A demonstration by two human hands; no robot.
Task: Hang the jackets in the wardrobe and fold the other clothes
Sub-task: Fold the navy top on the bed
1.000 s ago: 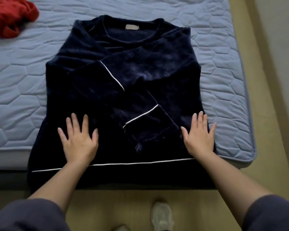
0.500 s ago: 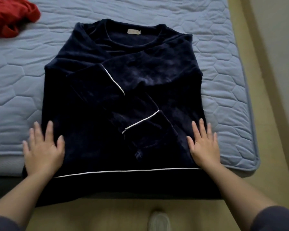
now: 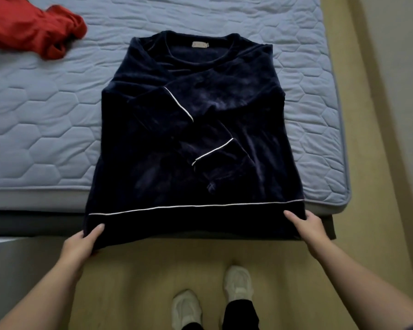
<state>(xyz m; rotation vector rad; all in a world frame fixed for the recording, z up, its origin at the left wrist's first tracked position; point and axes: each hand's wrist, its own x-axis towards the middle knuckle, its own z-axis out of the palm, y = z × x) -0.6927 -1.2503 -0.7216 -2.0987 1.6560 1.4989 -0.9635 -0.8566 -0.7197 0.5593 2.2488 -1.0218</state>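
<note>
Head view: quilted blue mattress (image 3: 45, 115) fills the upper frame, beige floor (image 3: 141, 270) below it. Navy sweater (image 3: 236, 110) lies flat on the mattress near its right corner, collar away from the person, both sleeves folded across the chest, white-piped hem hanging over the near edge. Crumpled red garment (image 3: 29, 29) on the mattress top left, well apart from the sweater. Left grip (image 3: 81, 246) pinches the hem's left corner, thumb on top, fingers hidden under the fabric. Right grip (image 3: 312, 231) pinches the hem's right corner, thumb on top too. Pale shoes (image 3: 237, 282) on the floor between the forearms
</note>
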